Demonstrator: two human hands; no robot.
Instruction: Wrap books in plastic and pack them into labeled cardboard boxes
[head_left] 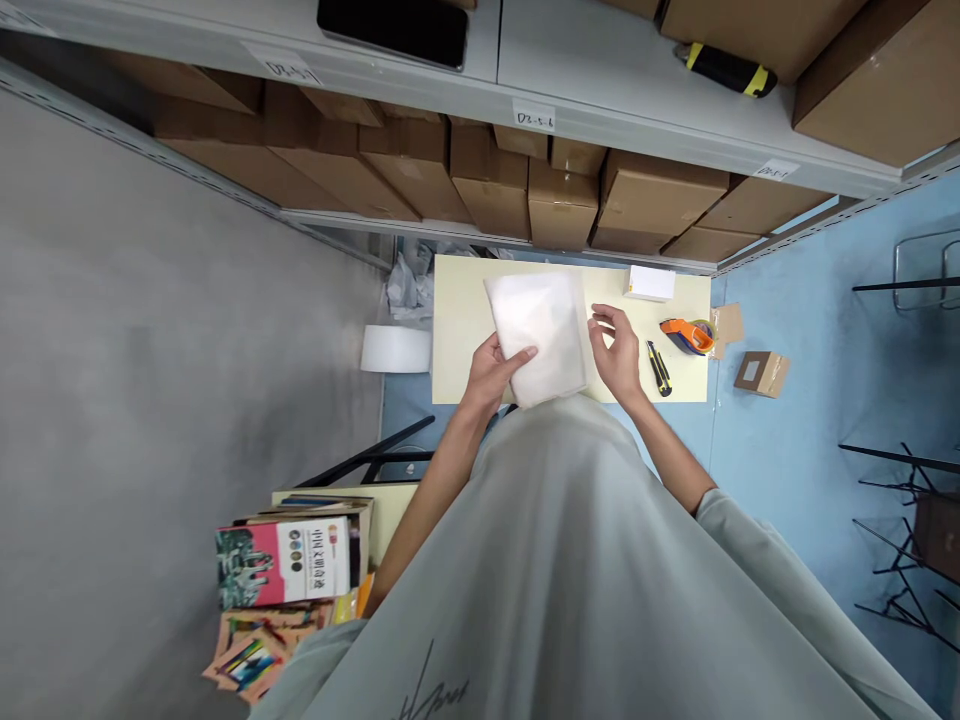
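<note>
A white padded foam bag is held over the pale yellow table. My left hand grips its lower left edge, thumb on top. My right hand hovers just right of the bag with fingers loosely curled and apart, holding nothing that I can see. A yellow and black utility knife lies on the table right of that hand.
An orange tape dispenser and a small white box sit at the table's right end. Cardboard boxes fill the shelf behind. A roll of white foam is left of the table. Books are stacked at lower left. A small carton lies on the blue floor.
</note>
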